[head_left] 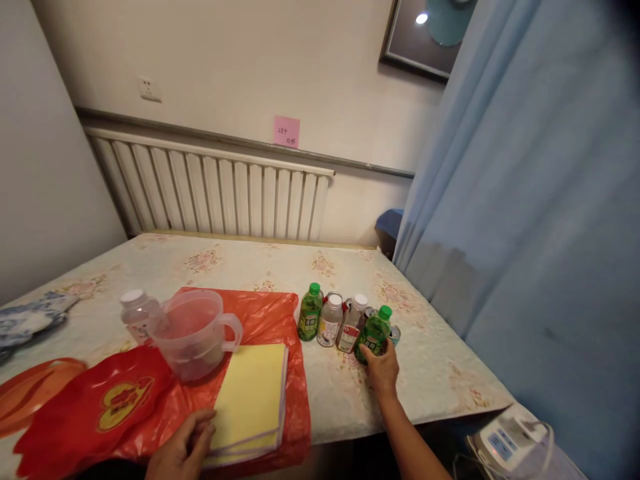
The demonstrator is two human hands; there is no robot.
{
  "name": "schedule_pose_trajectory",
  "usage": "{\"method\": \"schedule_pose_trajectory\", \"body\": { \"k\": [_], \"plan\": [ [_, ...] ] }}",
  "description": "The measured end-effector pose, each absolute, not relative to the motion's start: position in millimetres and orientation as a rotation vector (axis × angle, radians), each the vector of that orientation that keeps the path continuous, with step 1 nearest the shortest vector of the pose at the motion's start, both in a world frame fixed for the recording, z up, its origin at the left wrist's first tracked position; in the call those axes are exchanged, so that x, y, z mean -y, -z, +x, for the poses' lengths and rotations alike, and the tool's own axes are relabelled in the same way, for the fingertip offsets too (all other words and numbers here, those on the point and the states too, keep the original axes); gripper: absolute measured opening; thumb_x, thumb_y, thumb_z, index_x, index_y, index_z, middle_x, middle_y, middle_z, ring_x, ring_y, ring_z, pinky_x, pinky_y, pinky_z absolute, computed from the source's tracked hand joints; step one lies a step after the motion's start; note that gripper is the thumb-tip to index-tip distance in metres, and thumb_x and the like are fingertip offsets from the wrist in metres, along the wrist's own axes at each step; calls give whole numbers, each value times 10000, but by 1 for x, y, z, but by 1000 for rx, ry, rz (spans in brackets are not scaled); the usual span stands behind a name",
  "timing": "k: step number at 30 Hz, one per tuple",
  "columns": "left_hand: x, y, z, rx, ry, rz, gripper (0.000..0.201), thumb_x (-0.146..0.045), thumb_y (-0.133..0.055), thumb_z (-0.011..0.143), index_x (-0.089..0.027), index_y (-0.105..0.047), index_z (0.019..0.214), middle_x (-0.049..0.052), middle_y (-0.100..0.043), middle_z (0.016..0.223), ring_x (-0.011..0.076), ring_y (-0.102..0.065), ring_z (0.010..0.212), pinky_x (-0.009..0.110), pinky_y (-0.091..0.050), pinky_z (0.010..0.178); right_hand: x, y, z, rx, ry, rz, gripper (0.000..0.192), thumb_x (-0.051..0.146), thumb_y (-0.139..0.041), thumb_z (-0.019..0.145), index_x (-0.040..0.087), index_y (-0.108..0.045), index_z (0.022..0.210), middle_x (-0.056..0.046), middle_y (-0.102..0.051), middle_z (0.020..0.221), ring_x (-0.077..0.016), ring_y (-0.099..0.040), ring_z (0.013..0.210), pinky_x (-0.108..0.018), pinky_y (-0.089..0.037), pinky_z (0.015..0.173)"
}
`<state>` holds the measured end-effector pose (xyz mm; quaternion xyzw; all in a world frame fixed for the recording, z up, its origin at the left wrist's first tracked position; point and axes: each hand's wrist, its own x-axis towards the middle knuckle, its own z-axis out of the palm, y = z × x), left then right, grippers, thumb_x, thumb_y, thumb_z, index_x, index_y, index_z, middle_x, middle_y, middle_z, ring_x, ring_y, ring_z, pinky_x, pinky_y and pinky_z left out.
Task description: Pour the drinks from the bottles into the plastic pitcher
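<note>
Holds a green bottle in the right hand — thumb and fingers closed around the lower part, upright at the right end of a row on the counter. Cannot tell from this angle if lifted or resting on the cloth. Next in the row leftward, close together, a clear bottle with a white cap and a red-and-white label, then a shorter white-capped bottle with a printed label, then a second green-capped bottle. Behind these and partly hidden, a few cans.

Curls the left hand loosely, thumb near the index finger with only a narrow gap, at the left edge of a stack of yellow paper. Cannot tell if gripping that edge or merely lying beside it. Under the stack, a red plastic sheet, creased and spread flat. Also on the sheet, a clear pitcher, upright, with the handle pointing right — and just beside it on the left, partly covered by it, another clear bottle with a white cap. Nearer the front left, a wavy-edged red tray with a yellow motif, overlapping an orange tray.
</note>
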<state>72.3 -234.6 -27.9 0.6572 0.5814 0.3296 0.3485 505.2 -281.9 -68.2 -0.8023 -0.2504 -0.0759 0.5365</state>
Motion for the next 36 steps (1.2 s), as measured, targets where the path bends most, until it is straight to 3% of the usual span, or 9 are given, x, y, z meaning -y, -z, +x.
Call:
{"method": "schedule_pose_trajectory", "body": {
  "k": [3,10,15,20,24,26,30,36],
  "plan": [
    [236,27,76,-1486,-887,1683,401,-571,-573,627,-270,-706,856,-21,-767,729,253,-737,725,293,-579,623,272,67,499,521,181,-1974,705,583,-703,567,115,-597,1083,-208,-691,1062,-385,-645,993,-450,-496,842],
    [240,25,87,-1413,-856,1776,377,-572,-567,683,-272,-701,867,3,-749,733,265,-719,724,329,-572,649,285,53,482,565,201,-2008,484,544,-644,656,161,-615,949,-161,-715,931,-342,-668,898,-401,-505,779],
    [248,-3,120,-1177,-814,1941,355,-498,-486,829,-226,-665,970,24,-685,720,223,-661,664,321,-550,650,313,42,444,886,120,-1907,473,428,-664,667,145,-622,1043,-145,-706,1008,-315,-661,958,-391,-515,838],
    [260,-53,160,-841,-861,2152,471,-267,-474,880,-202,-472,1347,113,-628,1155,184,-625,798,349,-542,793,327,25,400,1294,-6,-1718,471,274,-673,659,166,-623,1115,-110,-701,1072,-281,-658,1002,-386,-521,894],
    [264,-88,169,-703,-853,2367,568,-164,-489,881,-241,-378,1433,124,-471,1409,240,-541,1175,404,-471,995,326,12,373,1531,-64,-1568,416,205,-644,703,183,-611,1117,-93,-690,1049,-248,-656,971,-362,-536,864],
    [265,-99,165,-654,-800,2457,497,-133,-474,890,-248,-452,1374,105,-527,1332,237,-540,1176,388,-468,996,324,6,363,1608,-77,-1508,399,180,-630,713,190,-607,1111,-83,-685,1028,-238,-652,949,-352,-539,846],
    [266,-106,152,-693,-755,2543,300,-145,-461,913,-230,-576,1177,77,-608,1093,214,-601,991,333,-510,883,317,-6,350,1713,-98,-1446,382,139,-610,703,199,-606,1080,-70,-678,1000,-234,-642,923,-351,-534,831],
    [268,-109,128,-956,-1163,2399,219,-274,-502,931,-220,-574,1131,73,-635,999,231,-618,925,335,-520,810,298,-29,337,1812,-102,-1405,380,123,-595,700,209,-606,1069,-60,-671,989,-234,-632,914,-339,-522,814]
  ]
}}
